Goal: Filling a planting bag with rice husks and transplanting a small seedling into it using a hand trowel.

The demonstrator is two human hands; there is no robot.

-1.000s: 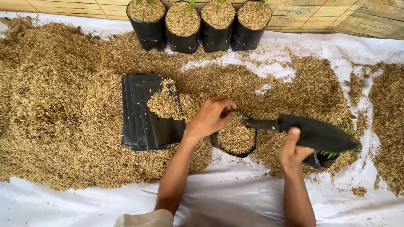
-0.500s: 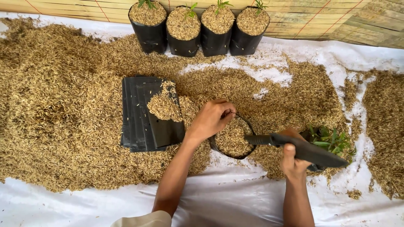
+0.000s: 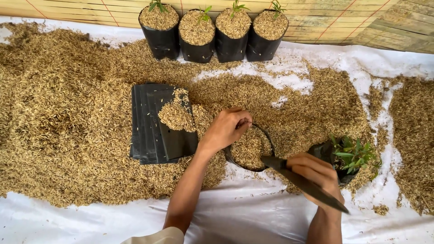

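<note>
My left hand [image 3: 228, 128] grips the rim of a small black planting bag [image 3: 250, 148] that stands open and is filled with rice husk. My right hand [image 3: 316, 174] holds a black scoop [image 3: 304, 182], its tip at the bag's near right edge and its body tilted down toward me. Just right of that hand a black bag with a green seedling [image 3: 355, 154] lies among the husk. A flat stack of empty black bags [image 3: 156, 126] with a heap of husk on it lies left of my left hand.
Loose rice husk [image 3: 68, 122] covers a white sheet [image 3: 253, 217] across the floor. Several filled black bags with small seedlings [image 3: 214, 31] stand in a row at the back, against a woven bamboo mat [image 3: 361, 22].
My right hand has swung the scoop from pointing right to a steep tilt near me, uncovering the seedling bag. The left hand stays on the bag's rim.
</note>
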